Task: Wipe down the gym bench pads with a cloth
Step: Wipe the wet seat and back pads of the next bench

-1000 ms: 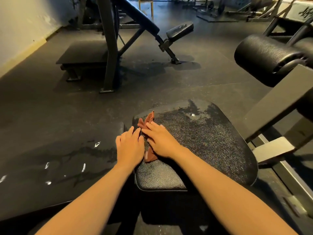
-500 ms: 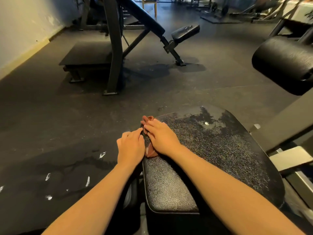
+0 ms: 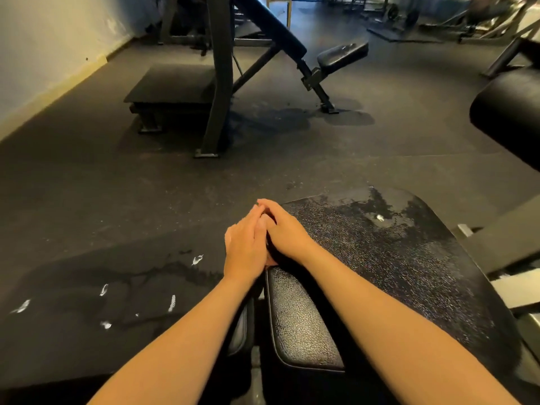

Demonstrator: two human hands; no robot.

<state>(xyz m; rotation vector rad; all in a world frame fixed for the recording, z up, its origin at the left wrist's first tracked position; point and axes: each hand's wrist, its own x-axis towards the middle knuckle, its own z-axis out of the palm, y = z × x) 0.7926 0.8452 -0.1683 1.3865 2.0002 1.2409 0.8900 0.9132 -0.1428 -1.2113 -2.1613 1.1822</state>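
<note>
From my remote seat the biggest thing is the dark rubber floor (image 3: pixel 87 200), open and wide to the left of the bench and on to the pale wall (image 3: pixel 43 39) at far left, with a wet patch (image 3: pixel 131 287) glinting near left. The bench pad (image 3: pixel 394 273) fills the near right: black, pebbled, with rounded far corners and damp streaks across its far end. Its left edge runs straight toward me and drops off to the floor. On the right the room is tight, with the grey metal frame (image 3: pixel 502 247) just beside the pad and a black roller pad (image 3: pixel 511 118) above it. Well apart, across the far floor, stand an incline bench (image 3: pixel 271 27) and a low platform (image 3: pixel 172 83). Both hands meet at the pad's left edge, toward its far corner. The left hand (image 3: pixel 244 249) sits just off the edge with straight, relaxed fingers laid against the right hand (image 3: pixel 287 235), curling round nothing. The right hand lies palm down on the pad, fingertips covered by the left hand's fingers, so I cannot tell whether it pinches or only presses. The cloth (image 3: pixel 271 262) shows only as a small reddish sliver under the heels of the hands, on the pad's edge.
</note>
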